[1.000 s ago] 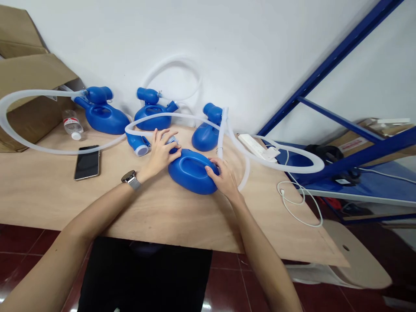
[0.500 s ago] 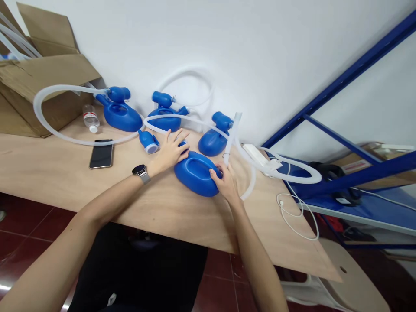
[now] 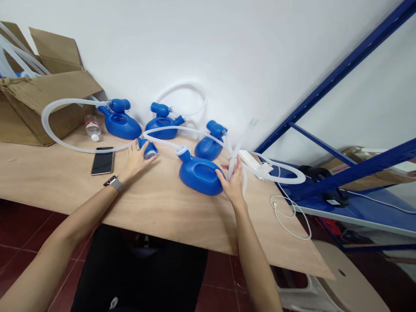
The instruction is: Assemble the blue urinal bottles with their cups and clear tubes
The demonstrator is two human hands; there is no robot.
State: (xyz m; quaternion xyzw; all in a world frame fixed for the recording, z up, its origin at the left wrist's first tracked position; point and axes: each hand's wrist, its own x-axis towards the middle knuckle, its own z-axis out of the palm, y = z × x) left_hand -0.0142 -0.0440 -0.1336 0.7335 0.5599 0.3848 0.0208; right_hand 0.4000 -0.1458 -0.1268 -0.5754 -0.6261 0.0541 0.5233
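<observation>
A blue plastic bottle [image 3: 199,175] with an open white-rimmed neck lies on the wooden table [image 3: 156,208]. My right hand [image 3: 232,182] rests against its right end and is closed around a translucent tube [image 3: 242,143] that slants up and right. My left hand [image 3: 136,158], a watch on its wrist, reaches a small blue cap piece [image 3: 148,148] to the left; its fingers curl on it. A long clear hose [image 3: 169,130] loops above the bottle.
Three more blue bottles [image 3: 120,123] [image 3: 164,125] [image 3: 208,145] with hoses stand along the wall. A phone [image 3: 102,160] and a water bottle [image 3: 92,127] lie at the left by a cardboard box [image 3: 42,104]. A white power strip [image 3: 255,161], cable [image 3: 286,216] and blue rack [image 3: 341,169] sit to the right.
My left hand left the blue bottle's neck and moved left to the small blue cap piece, baring the neck. My right hand took hold of the tube and tilted it.
</observation>
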